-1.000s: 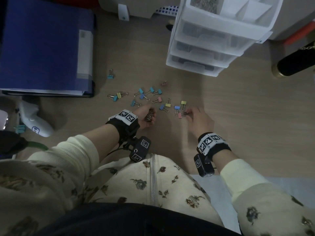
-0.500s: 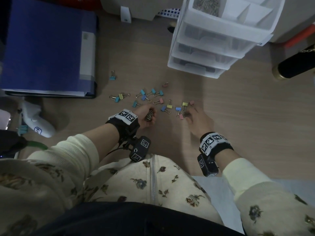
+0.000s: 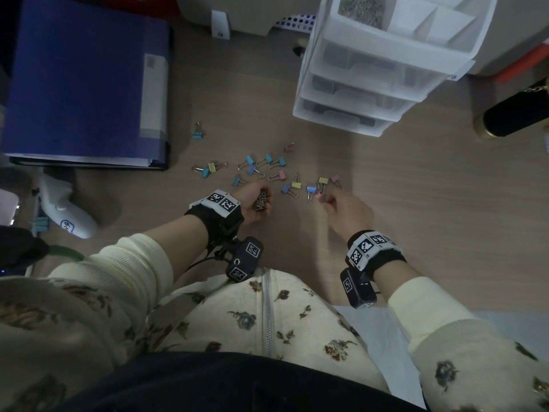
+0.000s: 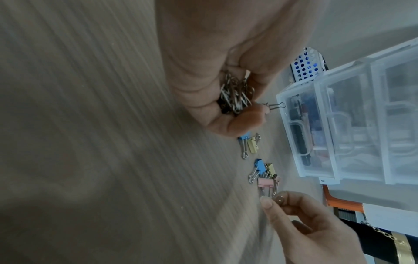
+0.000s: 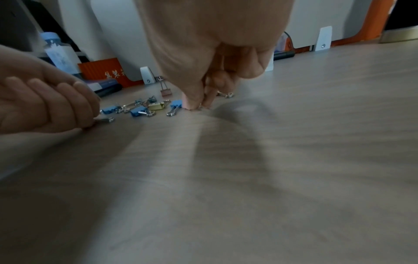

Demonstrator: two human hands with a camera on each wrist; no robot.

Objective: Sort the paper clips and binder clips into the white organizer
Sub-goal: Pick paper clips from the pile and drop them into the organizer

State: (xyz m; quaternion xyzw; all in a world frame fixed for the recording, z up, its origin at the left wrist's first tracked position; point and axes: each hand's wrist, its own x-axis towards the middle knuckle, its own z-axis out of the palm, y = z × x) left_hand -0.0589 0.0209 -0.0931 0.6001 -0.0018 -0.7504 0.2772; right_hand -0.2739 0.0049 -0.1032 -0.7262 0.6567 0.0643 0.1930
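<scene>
- Down on the worktop (image 3: 416, 179), the left hand (image 3: 252, 200) rests on its side with its fingers curled round a bunch of paper clips (image 3: 261, 200); the left wrist view shows the silver wires packed in the palm (image 4: 235, 96).
- Just right of it, the right hand (image 3: 346, 209) reaches down with thumb and fingertips (image 5: 196, 101) drawn together at the worktop, beside a pink clip (image 4: 267, 182). Its thumb and forefinger meet at that clip's wire handles, but blur hides whether they truly pinch them.
- Binder clips (image 3: 267, 171) in blue, yellow and pink lie scattered on the worktop ahead of both hands, most in a loose cluster between the hands and the organizer.
- One blue clip (image 3: 197, 132) lies apart to the left, near the edge of a blue binder (image 3: 83, 81).
- The white organizer (image 3: 383, 63) stands at the far right, a stack of clear drawers with an open divided tray on top.
- One top compartment (image 3: 361, 7) already holds a heap of silver paper clips; the compartments beside it look white and bare.
- A black cylinder with a gold band (image 3: 514, 114) lies to the right of the organizer.
- A white device (image 3: 65, 212) sits at the left, below the binder.
</scene>
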